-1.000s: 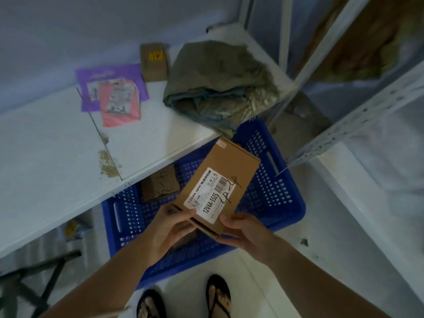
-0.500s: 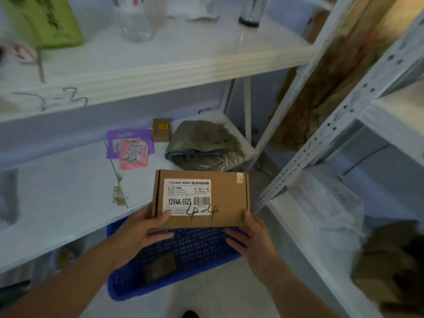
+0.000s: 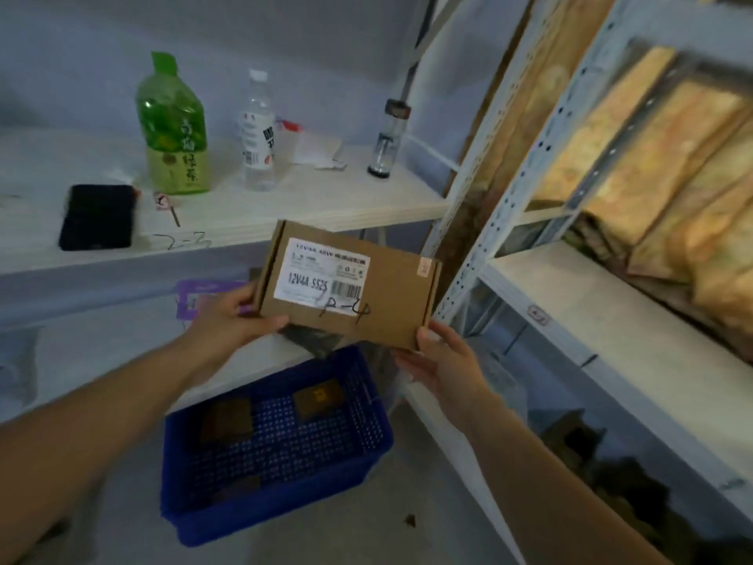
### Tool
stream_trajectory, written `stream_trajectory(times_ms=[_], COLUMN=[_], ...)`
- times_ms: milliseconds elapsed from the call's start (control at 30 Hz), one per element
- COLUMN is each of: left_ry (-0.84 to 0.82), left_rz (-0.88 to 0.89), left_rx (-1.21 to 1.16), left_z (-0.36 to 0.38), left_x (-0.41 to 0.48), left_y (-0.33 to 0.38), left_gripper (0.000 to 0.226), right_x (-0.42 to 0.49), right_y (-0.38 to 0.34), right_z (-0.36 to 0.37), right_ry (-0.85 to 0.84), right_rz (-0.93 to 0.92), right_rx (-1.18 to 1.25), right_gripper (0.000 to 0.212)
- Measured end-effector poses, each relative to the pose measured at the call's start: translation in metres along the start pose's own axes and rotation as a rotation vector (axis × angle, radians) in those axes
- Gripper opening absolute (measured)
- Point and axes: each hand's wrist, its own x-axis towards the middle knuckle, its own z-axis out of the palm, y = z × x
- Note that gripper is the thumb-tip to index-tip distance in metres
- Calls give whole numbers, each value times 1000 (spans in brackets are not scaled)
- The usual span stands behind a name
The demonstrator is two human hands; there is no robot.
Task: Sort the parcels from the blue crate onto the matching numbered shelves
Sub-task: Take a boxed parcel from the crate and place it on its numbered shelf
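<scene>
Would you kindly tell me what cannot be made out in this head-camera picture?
Head view: the fine print on the white label of the cardboard box is blurred.
Head view: the purple parcel is partly hidden by the left hand and the box.
Head view: the dark parcels in the blue crate are too dim for their markings to be read.
Head view: the tag on the right-hand shelf is too small and blurred.

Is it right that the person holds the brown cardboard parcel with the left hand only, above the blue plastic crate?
Not quite: in the head view the left hand and the right hand both hold the brown cardboard parcel, above the blue plastic crate.
</scene>
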Motion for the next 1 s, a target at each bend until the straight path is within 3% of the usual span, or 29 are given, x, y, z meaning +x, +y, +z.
stream_trajectory(times_ms=[133,400,600,733,833,1000], left_ry=[-41,-125,-201,-221,-274,-296], left_rz=[72,39,92,129,197,417], left_rx=[-8,48,140,183,210,248], left_z=[44,144,213,239,260,325], left_x=[-10,-74,-105,-115,-116,-111], left_y=[36,19,54,85,119,190], left_gripper=[38,47,38,44,47,57], right_x=[-39,-117,-175,-197,-212,-246], right_y=[-39,-30,-72,-103,-133,-191], right_z=[-38,-146,-206,-227,-236,-256], right_ry=[44,161,253,279,293,496], right_rz=[-99,-115,-151,-184,-268,-448], right_rx=[17,-98,-101,-67,-117,-220], right_gripper=[25,38,28,23,19,28])
